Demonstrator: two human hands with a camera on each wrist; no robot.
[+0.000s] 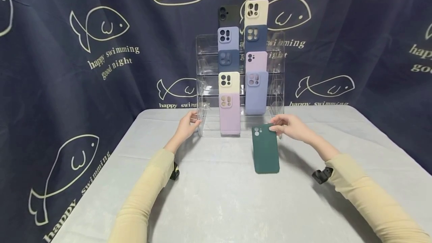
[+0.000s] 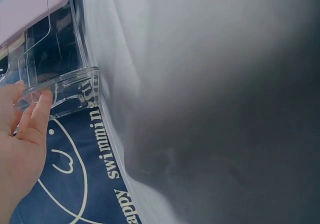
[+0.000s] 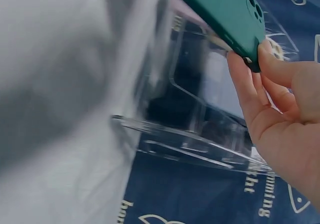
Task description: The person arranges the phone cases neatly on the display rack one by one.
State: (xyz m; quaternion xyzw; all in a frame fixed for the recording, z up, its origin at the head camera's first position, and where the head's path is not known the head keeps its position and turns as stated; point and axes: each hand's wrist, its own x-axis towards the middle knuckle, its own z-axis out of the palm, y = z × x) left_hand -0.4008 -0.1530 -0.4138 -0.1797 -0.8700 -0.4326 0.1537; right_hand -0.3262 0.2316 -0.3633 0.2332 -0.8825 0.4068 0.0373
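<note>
My right hand (image 1: 293, 127) pinches a dark green phone case (image 1: 266, 151) by its upper right corner, thumb in front. The case hangs upright before the lower right of a clear tiered display stand (image 1: 209, 121). In the right wrist view the thumb presses near the camera holes of the green case (image 3: 225, 18). At the stand's left side, my left hand (image 1: 185, 126) grips the clear side panel (image 2: 65, 86) between thumb and fingers. Phone cases stand in two columns on the stand, with a pink case (image 1: 230, 115) lowest on the left and a lavender case (image 1: 256, 96) lowest on the right.
A pale cloth covers the table (image 1: 216, 198). Behind it hangs a dark blue curtain (image 1: 162, 29) with white fish drawings and lettering. Higher tiers hold a black case (image 1: 231, 16), a cream case (image 1: 260, 10) and several others. Small black devices sit on both wrists.
</note>
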